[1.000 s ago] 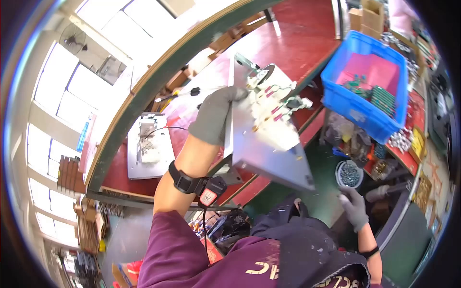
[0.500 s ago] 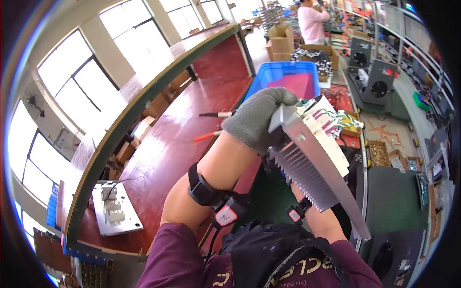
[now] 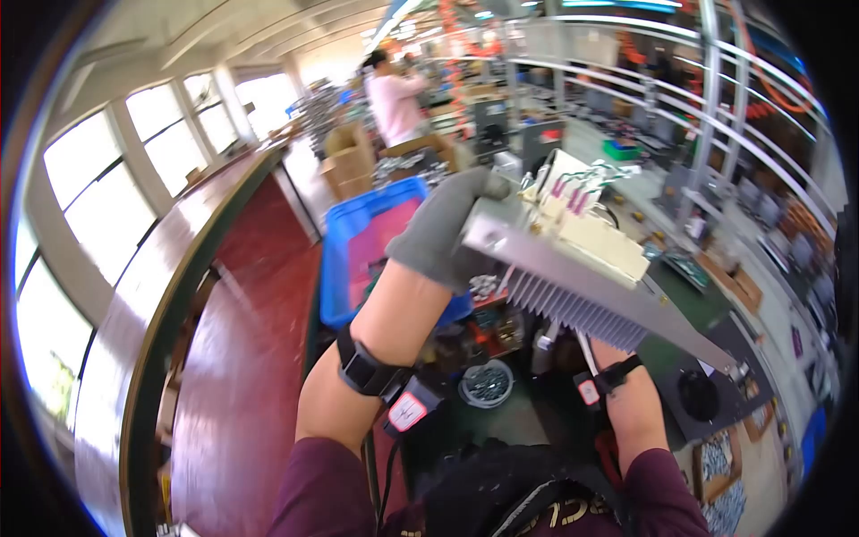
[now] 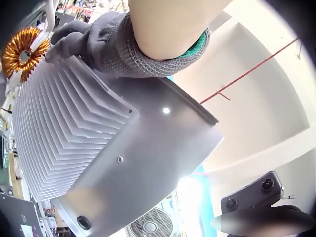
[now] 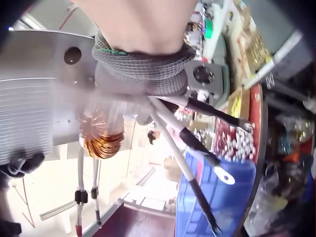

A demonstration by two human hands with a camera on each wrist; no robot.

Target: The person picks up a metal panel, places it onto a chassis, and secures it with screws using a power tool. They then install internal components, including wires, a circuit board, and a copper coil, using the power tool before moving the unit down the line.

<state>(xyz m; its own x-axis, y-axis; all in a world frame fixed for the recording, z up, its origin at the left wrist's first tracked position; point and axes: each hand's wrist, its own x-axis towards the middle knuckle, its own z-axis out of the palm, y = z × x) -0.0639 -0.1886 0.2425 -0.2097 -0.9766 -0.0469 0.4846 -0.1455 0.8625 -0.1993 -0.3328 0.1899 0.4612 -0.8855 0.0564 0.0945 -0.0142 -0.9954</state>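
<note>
My gloved left hand [image 3: 443, 228] grips the upper left end of a grey metal panel [image 3: 617, 291], held tilted in the air. Below the panel are heatsink fins [image 3: 568, 309]; white parts with wires [image 3: 595, 246] sit on its other side. In the left wrist view, the left hand [image 4: 103, 47] curls over the edge of the finned block [image 4: 64, 133], beside a copper coil [image 4: 24, 54]. The panel hides my right hand in the head view. In the right wrist view, the right hand [image 5: 140, 76] is close to the coil [image 5: 101, 133] and white cables [image 5: 170, 136], its fingers hidden.
A blue bin [image 3: 335, 259] stands beyond the left forearm, near a red-topped bench [image 3: 246, 358]. Below is a round tub of small metal parts [image 3: 488, 383]. A person in pink [image 3: 394, 103] stands farther back. Boxes of parts [image 3: 716, 461] are at the lower right.
The view has swung right, away from the bench. The panel has been turned and carried along in my left hand. My right hand, visible and empty earlier, has moved behind the panel.
</note>
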